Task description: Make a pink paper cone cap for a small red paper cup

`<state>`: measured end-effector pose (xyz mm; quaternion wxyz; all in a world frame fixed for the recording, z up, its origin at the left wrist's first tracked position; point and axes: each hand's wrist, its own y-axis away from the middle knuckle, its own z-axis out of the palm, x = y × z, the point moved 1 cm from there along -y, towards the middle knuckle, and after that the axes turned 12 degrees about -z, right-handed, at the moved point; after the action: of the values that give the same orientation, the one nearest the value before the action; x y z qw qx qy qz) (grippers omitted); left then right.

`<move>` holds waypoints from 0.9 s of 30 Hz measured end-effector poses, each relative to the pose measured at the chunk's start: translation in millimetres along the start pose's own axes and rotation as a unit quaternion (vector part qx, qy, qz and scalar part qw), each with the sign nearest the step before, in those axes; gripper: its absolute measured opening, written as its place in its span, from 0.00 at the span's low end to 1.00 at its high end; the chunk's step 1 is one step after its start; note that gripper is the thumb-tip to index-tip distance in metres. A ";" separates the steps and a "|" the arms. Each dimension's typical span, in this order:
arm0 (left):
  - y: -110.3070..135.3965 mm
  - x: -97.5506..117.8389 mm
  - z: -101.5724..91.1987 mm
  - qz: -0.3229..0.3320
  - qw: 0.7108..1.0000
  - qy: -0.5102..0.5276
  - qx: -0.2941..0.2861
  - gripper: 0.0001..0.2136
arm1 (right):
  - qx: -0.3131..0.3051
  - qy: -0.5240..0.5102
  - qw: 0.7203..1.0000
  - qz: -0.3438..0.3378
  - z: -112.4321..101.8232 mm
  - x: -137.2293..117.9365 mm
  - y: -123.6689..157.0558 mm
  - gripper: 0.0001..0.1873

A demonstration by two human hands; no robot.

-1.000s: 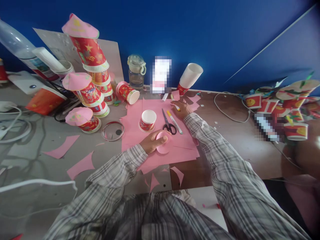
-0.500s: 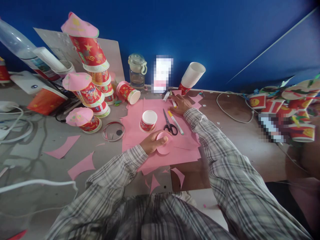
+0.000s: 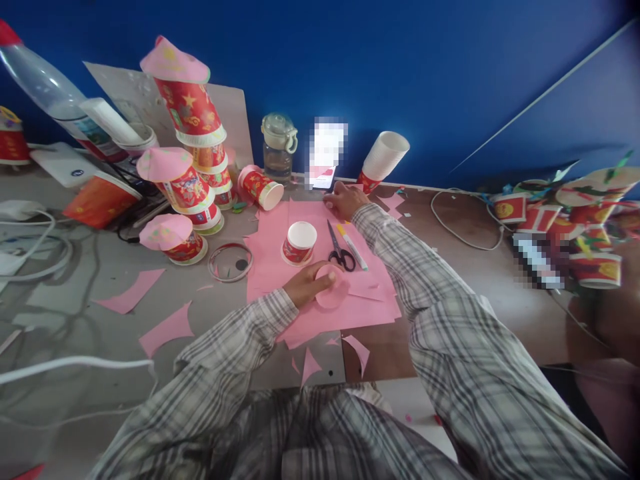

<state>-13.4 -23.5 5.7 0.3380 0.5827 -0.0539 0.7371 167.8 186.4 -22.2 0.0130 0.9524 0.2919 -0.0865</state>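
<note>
My left hand (image 3: pixel 311 283) pinches a round pink paper disc (image 3: pixel 330 297), thumb on top, over the pink paper sheets (image 3: pixel 273 300). Farther back, my right hand (image 3: pixel 346 200) reaches to the sheets' far edge with its fingers curled down; whatever lies under them is hidden. A red and white paper cup (image 3: pixel 299 250) stands on the sheets behind my left hand. To its right lie black-handled scissors (image 3: pixel 342 257) and a white and yellow marker (image 3: pixel 353 247). Near the right hand, a lit phone (image 3: pixel 327 157) leans against the blue wall.
At left stand stacked red cups (image 3: pixel 187 107) with pink paper cones, and a tipped cup (image 3: pixel 261 188). A water jug (image 3: pixel 279 150), a tilted cup stack (image 3: pixel 384 157) and a tape roll (image 3: pixel 231 261) sit around the sheets. Pink scraps (image 3: pixel 167 330) lie in front; more cups (image 3: pixel 595 268) are at right.
My right hand has moved left toward the phone, and its fingers now cover the spot where a white-capped stick lay. The left hand keeps hold of the paper disc.
</note>
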 end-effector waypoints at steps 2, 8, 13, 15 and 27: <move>-0.1 -0.4 0.2 0.002 1.000 -0.002 -0.001 0.27 | 0.004 -0.008 1.000 -0.005 -1.4 -0.6 -5.2 0.14; -0.8 -1.8 -0.2 0.002 1.000 -0.003 0.000 0.27 | 0.101 -0.050 0.994 -0.007 -27.4 4.0 15.0 0.16; 0.2 0.1 1.4 -0.025 0.998 0.059 0.007 0.28 | 0.340 -0.458 0.816 0.093 -44.3 -17.3 79.8 0.19; -0.3 -0.3 2.4 -0.033 0.995 0.090 -0.002 0.28 | 0.342 -0.588 0.728 0.087 -41.6 -37.6 106.5 0.26; 8.0 13.1 5.4 0.226 0.954 -0.160 0.116 0.17 | 0.213 -0.787 0.568 0.113 12.7 -106.1 157.0 0.23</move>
<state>-14.7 -26.5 21.6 0.0797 0.7003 -0.1521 0.6929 167.0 -3.4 -20.5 0.0443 0.5091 0.0295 -0.8591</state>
